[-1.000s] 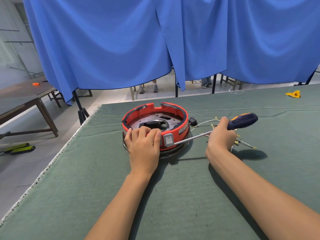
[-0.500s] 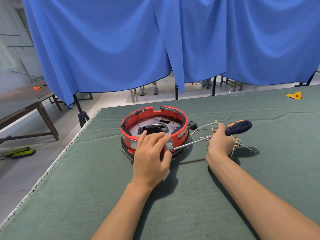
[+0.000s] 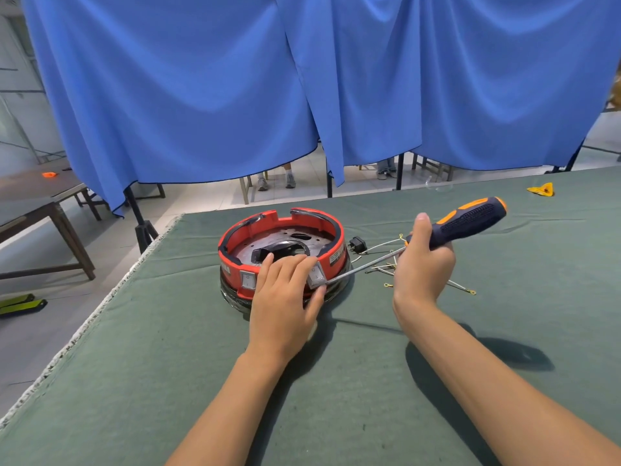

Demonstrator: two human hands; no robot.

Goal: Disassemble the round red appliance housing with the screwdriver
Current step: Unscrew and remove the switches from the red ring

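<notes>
The round red appliance housing (image 3: 285, 227) sits on the green cloth-covered table (image 3: 168, 364), open side up, a metal plate inside. My left hand (image 3: 285, 297) rests on its near rim, fingers curled over the edge, thumb against a grey rocker switch (image 3: 316, 275) on the outer wall. A second switch (image 3: 248, 280) shows left of that hand. My right hand (image 3: 421, 267) grips the screwdriver (image 3: 467, 222) by its dark blue and orange handle. Its steel shaft slants down-left, the tip at the switch beside my left thumb.
Loose white wires with ring terminals (image 3: 386, 264) and a small black part (image 3: 357, 244) lie right of the housing. A yellow scrap (image 3: 541, 190) lies far right on the table. Blue curtains (image 3: 302, 79) hang behind. The table's left edge (image 3: 84, 324) drops to the floor; a wooden table (image 3: 40, 203) stands left.
My left hand slid right along the housing rim to the right-hand switch, uncovering the left switch. My right hand lifted the screwdriver handle, steepening the shaft; its tip stays at the switch.
</notes>
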